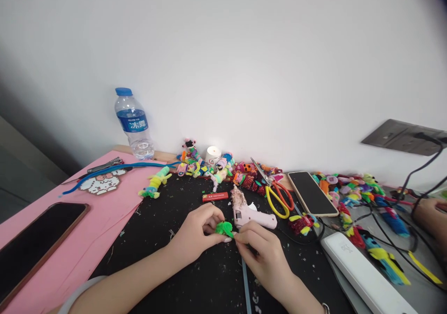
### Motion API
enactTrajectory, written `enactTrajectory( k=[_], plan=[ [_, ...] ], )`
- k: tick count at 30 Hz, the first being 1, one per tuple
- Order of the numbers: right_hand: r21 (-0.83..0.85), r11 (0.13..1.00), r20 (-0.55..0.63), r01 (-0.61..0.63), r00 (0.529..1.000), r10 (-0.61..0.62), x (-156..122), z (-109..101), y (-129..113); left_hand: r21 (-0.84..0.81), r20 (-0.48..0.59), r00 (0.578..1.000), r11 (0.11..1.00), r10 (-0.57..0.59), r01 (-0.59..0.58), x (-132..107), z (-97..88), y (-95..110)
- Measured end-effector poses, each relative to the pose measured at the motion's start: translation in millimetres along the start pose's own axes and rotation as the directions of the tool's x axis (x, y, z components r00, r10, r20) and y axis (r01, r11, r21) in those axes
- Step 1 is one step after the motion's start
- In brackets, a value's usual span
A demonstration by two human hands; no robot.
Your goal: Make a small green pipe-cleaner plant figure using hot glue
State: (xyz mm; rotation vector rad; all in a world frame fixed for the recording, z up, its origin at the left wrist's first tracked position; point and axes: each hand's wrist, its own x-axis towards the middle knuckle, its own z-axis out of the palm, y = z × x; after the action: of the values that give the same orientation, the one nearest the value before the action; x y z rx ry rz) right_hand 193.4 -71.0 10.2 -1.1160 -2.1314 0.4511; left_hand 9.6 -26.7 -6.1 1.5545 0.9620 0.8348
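Observation:
Between my two hands is a small bright green fuzzy piece (224, 229) that looks like bent pipe cleaner. My left hand (195, 232) pinches it from the left between thumb and fingers. From the right, my right hand (260, 249) closes thumb and forefinger on its lower right end. Just beyond my hands lies a pale pink hot glue gun (253, 215), its nozzle end browned. A red lighter (215, 196) rests left of the nozzle. Below my hands a grey-blue strip (246, 286) runs toward the table's near edge on the black mat (157, 286).
Yellow-and-red scissors (277, 197) and a phone (312, 193) lie right of the glue gun. Several pipe cleaner figures line the wall. A water bottle (134, 123) stands back left. Black cables (380, 221), a white box-shaped device (363, 272) and another person's hand (431, 214) are at right.

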Motion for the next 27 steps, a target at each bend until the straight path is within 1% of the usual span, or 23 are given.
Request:
enactTrajectory(
  k=[8,12,14,17,20,23,27],
  plan=[
    [-0.035,0.999,0.038,0.002,0.999,-0.001,0.2,0.4,-0.1,-0.004,0.015,1.0,1.0,-0.026,0.026,-1.8,1.5,2.8],
    [-0.048,0.999,0.081,0.001,0.997,0.003,0.3,-0.4,-0.5,0.029,-0.003,1.0,1.0,-0.004,0.004,-2.9,1.6,1.9],
    [-0.05,0.999,0.077,-0.011,0.997,0.014,0.4,-0.4,0.1,0.025,-0.007,1.0,1.0,0.012,-0.012,-3.1,1.7,0.8],
    [-0.047,0.998,0.019,-0.03,0.999,0.031,0.9,-0.4,2.7,-0.057,0.028,1.0,0.998,-0.008,0.01,-2.4,1.9,-1.0],
    [-0.051,0.997,-0.04,-0.05,0.998,0.048,1.3,-1.3,6.1,-0.202,0.098,0.993,0.976,-0.062,0.081,-0.9,1.9,-1.9],
    [-0.058,0.997,-0.041,-0.056,0.998,0.054,1.3,-2.5,7.8,-0.322,0.133,0.987,0.938,-0.087,0.126,1.0,0.7,-0.3],
    [-0.076,0.996,-0.024,-0.036,0.999,0.034,1.2,-3.4,5.8,-0.414,0.144,0.979,0.89,-0.145,0.192,2.7,-2.2,5.3]
  ],
)
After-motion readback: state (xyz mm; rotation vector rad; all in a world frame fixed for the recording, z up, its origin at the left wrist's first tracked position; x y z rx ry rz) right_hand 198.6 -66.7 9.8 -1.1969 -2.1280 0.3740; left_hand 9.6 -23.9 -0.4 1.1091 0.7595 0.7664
